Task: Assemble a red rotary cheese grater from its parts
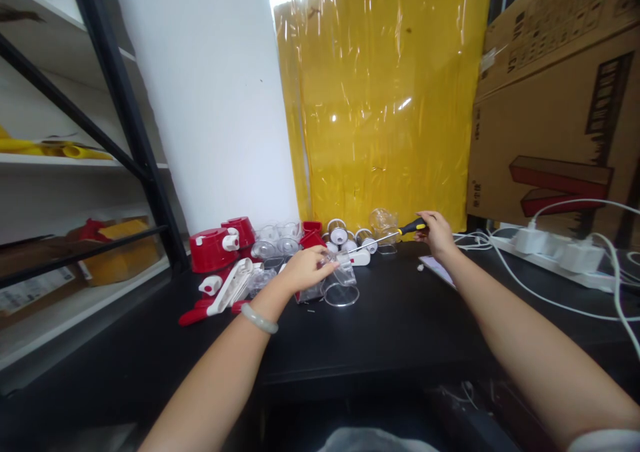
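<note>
My left hand point(303, 270), with a pale bangle on its wrist, is closed on a clear plastic cup-shaped part point(340, 285) lying on the black table point(400, 325). My right hand point(436, 233) grips the black and yellow handle of a screwdriver point(387, 235). Its metal shaft slants down and left, and its tip reaches the clear part near my left fingers. Behind my left hand lie red and white plastic parts point(220, 247) and several clear domes point(275, 245).
A white power strip point(555, 255) with plugs and cables lies at the right. Behind it stands a large cardboard box point(560, 105). Yellow plastic sheeting point(380, 99) hangs at the back. A black-framed shelf rack point(75, 172) is on the left. A small white sheet point(435, 265) lies by my right wrist.
</note>
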Action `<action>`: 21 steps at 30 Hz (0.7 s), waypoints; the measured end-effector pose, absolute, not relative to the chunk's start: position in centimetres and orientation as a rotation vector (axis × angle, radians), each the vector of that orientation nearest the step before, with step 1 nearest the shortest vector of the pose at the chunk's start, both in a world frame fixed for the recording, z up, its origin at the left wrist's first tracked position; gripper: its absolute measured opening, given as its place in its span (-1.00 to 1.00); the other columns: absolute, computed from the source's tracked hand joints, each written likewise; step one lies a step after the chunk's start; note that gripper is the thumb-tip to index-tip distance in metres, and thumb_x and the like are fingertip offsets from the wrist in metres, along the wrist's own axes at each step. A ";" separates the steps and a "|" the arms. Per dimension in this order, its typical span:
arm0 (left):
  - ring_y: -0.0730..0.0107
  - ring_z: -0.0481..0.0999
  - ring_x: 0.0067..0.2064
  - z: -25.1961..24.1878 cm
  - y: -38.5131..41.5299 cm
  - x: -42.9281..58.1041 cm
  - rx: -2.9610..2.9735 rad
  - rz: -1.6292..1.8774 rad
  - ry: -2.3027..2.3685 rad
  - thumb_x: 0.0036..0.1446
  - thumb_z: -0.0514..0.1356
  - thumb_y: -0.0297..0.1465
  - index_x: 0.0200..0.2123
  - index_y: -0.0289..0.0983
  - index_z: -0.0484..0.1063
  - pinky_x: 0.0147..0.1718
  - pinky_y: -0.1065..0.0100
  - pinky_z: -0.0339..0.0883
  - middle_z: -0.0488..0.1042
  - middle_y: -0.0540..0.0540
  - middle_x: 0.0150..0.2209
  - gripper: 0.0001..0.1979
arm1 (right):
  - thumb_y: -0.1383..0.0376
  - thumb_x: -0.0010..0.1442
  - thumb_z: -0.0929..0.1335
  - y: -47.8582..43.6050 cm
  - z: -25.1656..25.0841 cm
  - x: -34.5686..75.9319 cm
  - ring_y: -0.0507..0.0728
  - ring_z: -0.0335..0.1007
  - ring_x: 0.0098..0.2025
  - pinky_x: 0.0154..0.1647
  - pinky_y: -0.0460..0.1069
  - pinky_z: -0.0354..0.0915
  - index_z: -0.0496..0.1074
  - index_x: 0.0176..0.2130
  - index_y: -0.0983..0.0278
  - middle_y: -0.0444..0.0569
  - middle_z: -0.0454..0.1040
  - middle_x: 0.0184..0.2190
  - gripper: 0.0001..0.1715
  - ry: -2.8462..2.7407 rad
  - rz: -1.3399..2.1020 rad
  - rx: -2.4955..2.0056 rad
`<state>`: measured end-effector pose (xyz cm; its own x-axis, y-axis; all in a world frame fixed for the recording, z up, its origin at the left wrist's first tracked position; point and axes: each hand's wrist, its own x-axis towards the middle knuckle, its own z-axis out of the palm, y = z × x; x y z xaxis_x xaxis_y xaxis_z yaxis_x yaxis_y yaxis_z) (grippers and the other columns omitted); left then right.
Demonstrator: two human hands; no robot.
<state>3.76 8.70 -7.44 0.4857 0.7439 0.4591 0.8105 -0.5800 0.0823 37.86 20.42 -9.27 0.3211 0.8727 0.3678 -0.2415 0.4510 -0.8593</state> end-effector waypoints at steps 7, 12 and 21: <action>0.15 0.57 -0.03 -7.4 8.7 3.8 -2.571 -0.685 -1.372 0.31 0.08 -0.05 -0.47 -0.27 0.55 -0.03 0.19 0.41 0.55 -0.18 0.03 -0.50 | -0.11 0.08 0.37 20.8 -9.6 37.8 0.01 0.23 -0.73 -0.72 -0.09 0.20 0.35 -0.26 0.22 -0.24 0.28 -0.63 -0.52 -1.019 0.742 -0.848; 0.14 0.56 -0.02 -7.4 8.7 3.8 -2.582 -0.691 -1.370 0.32 0.07 -0.05 -0.44 -0.26 0.57 0.00 0.18 0.40 0.55 -0.19 0.02 -0.51 | 0.04 0.08 0.30 21.0 -9.6 38.1 0.04 0.36 -0.63 -0.66 -0.07 0.26 0.36 -0.18 0.20 -0.18 0.36 -0.49 -0.64 -1.040 0.808 -0.786; 0.15 0.57 -0.04 -7.4 8.6 3.8 -2.576 -0.680 -1.372 0.32 0.07 -0.06 -0.43 -0.27 0.58 -0.02 0.18 0.41 0.55 -0.19 0.03 -0.51 | 0.18 0.02 0.37 20.7 -9.4 38.0 0.02 0.29 -0.68 -0.66 -0.06 0.27 0.40 -0.19 0.23 -0.22 0.35 -0.57 -0.68 -0.983 0.856 -0.775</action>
<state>3.83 8.64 -7.37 0.4803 0.7504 0.4542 0.8158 -0.5724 0.0830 38.02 20.70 -9.39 0.3015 0.8768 0.3746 -0.2503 0.4518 -0.8563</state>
